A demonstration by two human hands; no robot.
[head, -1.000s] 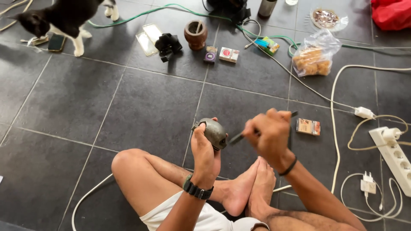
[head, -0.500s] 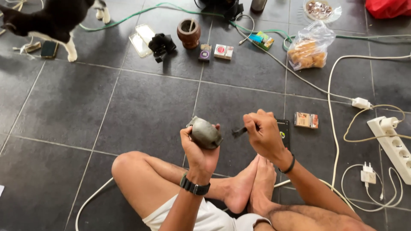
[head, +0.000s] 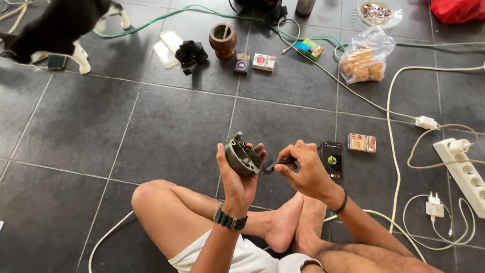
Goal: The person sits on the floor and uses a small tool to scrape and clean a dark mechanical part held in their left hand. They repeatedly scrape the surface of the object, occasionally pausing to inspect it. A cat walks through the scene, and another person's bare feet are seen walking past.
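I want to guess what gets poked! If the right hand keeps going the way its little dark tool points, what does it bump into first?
Probably the round grey part held in the left hand. The right hand aims its dark tool leftward at it, the tip just short of it, though depth is hard to judge.

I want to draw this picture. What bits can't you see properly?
Head view:
- Dark tool: its back end is hidden inside the right hand.
- Round grey part: its back is covered by the left hand.
- Black-and-white cat: partly cut off by the top-left edge.
- Red bag: cut off by the top edge.
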